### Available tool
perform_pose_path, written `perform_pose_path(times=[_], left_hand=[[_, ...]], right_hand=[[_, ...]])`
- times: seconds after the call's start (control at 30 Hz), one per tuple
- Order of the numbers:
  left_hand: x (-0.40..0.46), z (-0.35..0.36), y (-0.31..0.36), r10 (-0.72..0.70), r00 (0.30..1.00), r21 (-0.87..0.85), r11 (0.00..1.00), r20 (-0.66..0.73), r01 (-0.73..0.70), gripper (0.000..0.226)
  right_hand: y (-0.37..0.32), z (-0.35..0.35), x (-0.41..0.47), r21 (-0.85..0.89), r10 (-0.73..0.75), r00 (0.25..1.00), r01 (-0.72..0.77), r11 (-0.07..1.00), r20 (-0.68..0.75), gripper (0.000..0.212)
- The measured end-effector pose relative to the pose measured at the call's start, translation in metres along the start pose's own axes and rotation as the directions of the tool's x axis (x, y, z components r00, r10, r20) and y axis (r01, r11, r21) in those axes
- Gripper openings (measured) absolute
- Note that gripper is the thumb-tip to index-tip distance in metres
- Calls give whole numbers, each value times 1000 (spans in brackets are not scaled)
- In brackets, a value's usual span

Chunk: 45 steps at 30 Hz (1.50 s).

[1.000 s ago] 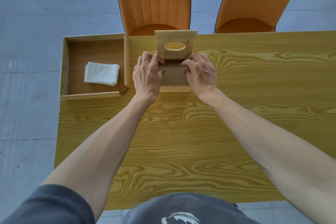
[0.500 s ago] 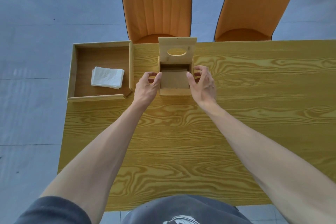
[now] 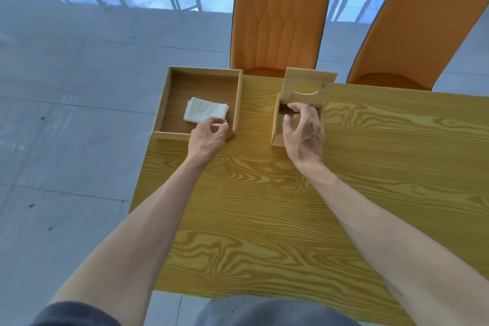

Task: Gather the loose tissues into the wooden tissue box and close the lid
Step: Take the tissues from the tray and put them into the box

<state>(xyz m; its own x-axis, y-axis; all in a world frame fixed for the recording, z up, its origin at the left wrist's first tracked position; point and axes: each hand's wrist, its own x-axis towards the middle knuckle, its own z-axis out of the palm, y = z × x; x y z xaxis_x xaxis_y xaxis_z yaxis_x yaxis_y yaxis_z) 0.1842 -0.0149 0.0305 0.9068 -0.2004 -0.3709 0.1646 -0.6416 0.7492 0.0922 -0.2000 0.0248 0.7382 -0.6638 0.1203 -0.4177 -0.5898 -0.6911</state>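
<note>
1. Left hand (image 3: 209, 135) has left the tissue box and now sits over the near-right corner of the wooden tray (image 3: 169, 92); fingers curled in narrow, tips just short of the tissues, holding nothing.
2. Tissues (image 3: 205, 113): folded white stack, same spot as before, lying flat in the tray toward its near side.
3. Tray sits at the desk's (image 3: 291, 206) far-left corner, overhanging the left edge.
4. Right hand (image 3: 304, 132) stays at the tissue box (image 3: 276, 124), now above its open top w/ fingers loosely spread & bent; can't tell if they touch the box. 0.5 s ago both hands flanked its sides.
5. Lid (image 3: 308, 86) still up, oval slot showing, tilted back toward the far edge.
6. Box is near the far edge, right of the tray, a gap btwn them.
7. View has shifted: two orange chairs (image 3: 280, 18) beyond the far edge show more fully.
</note>
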Motion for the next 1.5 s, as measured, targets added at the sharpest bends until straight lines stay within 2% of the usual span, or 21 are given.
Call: perform_pose_path(times=[0.13,0.27,0.37,0.43,0.47,0.63,0.77,1.0,1.2,1.4,1.5], left_hand=[[8,-27,-11,2,999,55,998,-49,1,27],[23,-48,-19,10,995,146,989,-100,5,31],[41,-59,-24,-12,992,152,988,-122,31,37],[55,-65,-25,-36,992,132,990,-121,52,41],[61,-67,-25,-55,992,125,990,-116,70,43],[87,-64,-23,-160,987,140,977,-7,159,57],[102,-60,-24,-251,964,83,966,87,244,65],[117,-53,-22,-305,950,-35,951,62,308,60],[120,-53,-27,-327,942,-59,942,72,331,61],[119,-57,-37,-355,926,-96,925,127,367,48],[118,-61,-40,-342,923,-125,922,178,366,38]], right_hand=[[-31,25,-4,68,17,996,-22,997,84,25],[-61,51,-3,96,47,970,-72,993,238,30],[-83,68,3,88,72,919,-115,990,388,36],[-96,80,7,71,130,872,-184,980,472,28],[-100,87,11,54,156,854,-210,976,497,19],[-112,118,20,-28,294,773,-337,941,563,25],[-118,133,24,-8,459,649,-572,820,606,55],[-120,143,32,74,565,532,-766,639,630,43],[-117,145,34,94,613,508,-810,578,605,38],[-116,152,37,32,587,537,-754,656,605,43],[-113,156,34,7,570,572,-710,705,590,39]])
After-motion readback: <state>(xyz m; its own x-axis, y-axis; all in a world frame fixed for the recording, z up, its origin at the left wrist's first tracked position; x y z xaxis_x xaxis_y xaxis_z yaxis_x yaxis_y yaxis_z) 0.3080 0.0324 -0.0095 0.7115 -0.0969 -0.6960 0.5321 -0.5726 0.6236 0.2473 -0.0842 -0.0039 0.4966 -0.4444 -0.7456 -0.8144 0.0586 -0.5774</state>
